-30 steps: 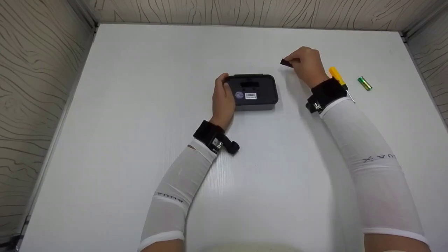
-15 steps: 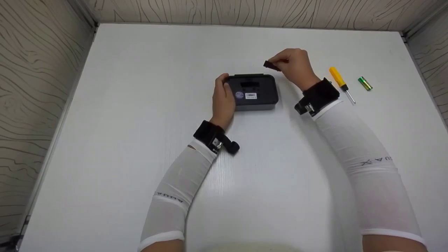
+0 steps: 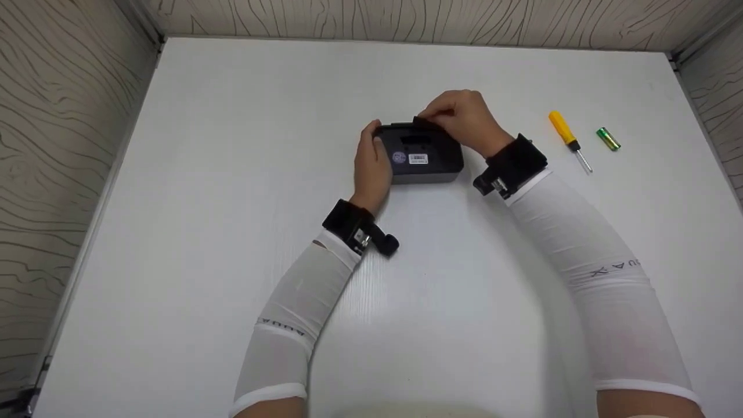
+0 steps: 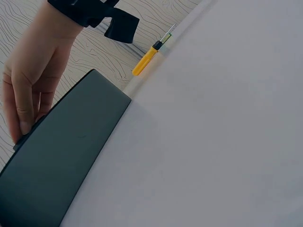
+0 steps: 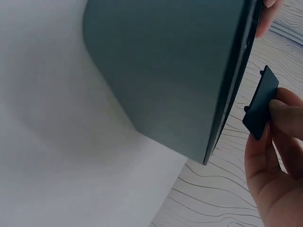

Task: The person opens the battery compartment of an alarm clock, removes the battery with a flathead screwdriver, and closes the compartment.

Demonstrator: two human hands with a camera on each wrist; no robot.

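Note:
A dark grey box-shaped device (image 3: 441,168) lies on the white table with its black underside up. That side carries a barcode label (image 3: 418,159), a round sticker and a dark rectangular opening (image 3: 414,140). My left hand (image 3: 371,171) grips the device's left end, thumb along the top face. Between thumb and fingers, my right hand (image 3: 469,123) pinches a small black battery cover (image 5: 262,101) above the device's far edge. In the right wrist view, the cover is tilted, its two little tabs facing the device and a gap showing between them.
To the right of the device, a yellow-handled screwdriver (image 3: 566,133) lies on the white table (image 3: 232,203). Beyond it is a green battery (image 3: 608,139). Wood-patterned panels (image 3: 406,20) enclose the table at the back and sides.
My right hand has moved left and a little nearer with the battery cover, from beyond the device's right side to over its far edge. My left hand and the device have stayed put.

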